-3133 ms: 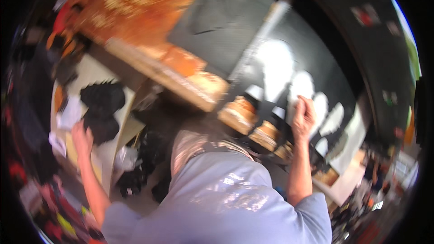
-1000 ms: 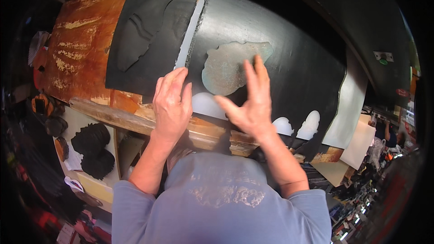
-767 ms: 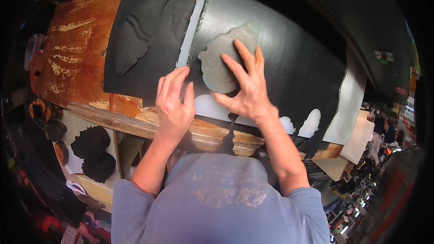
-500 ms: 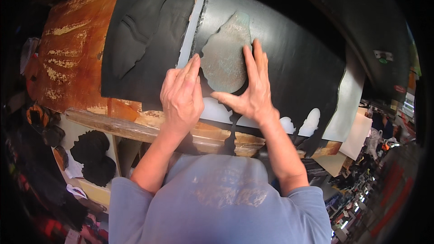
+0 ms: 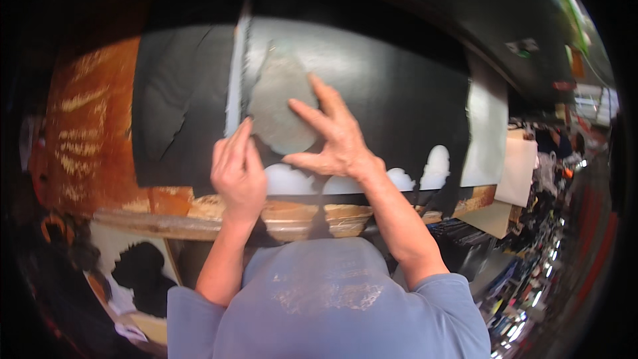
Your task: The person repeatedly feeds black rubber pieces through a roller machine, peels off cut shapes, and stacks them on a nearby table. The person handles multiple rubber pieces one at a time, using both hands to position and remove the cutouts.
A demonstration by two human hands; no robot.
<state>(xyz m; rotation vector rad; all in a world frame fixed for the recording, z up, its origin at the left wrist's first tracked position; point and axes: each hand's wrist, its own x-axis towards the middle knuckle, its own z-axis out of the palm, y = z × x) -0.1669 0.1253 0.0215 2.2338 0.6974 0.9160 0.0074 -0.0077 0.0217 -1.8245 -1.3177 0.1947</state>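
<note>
A flat grey-green plate [image 5: 282, 103], pear-shaped with an uneven edge, lies on a smooth black sheet [image 5: 399, 100]. My right hand [image 5: 342, 143] spans the plate's lower right, fingers spread wide. One of its fingertips overlaps the plate's face, and the thumb reaches along the lower edge. At the lower left rim is my left hand [image 5: 238, 176], its fingers stretched out close together and their tips near the plate. Whether those tips touch it is blurred. Rounded white shapes [image 5: 289, 179] show along the sheet's near edge.
A pale strip [image 5: 234, 86] divides the black sheet from another black sheet [image 5: 176, 93] with cut lines. Left of that lies a scuffed orange-brown board [image 5: 86, 119]. A worn wooden edge [image 5: 166, 225] runs along the front. Black scalloped pieces [image 5: 143, 272] sit below left.
The whole view has shifted, so the work appears further left and lower. My right fingers have spread apart, one now over the plate. My left hand stays by the plate's left side.
</note>
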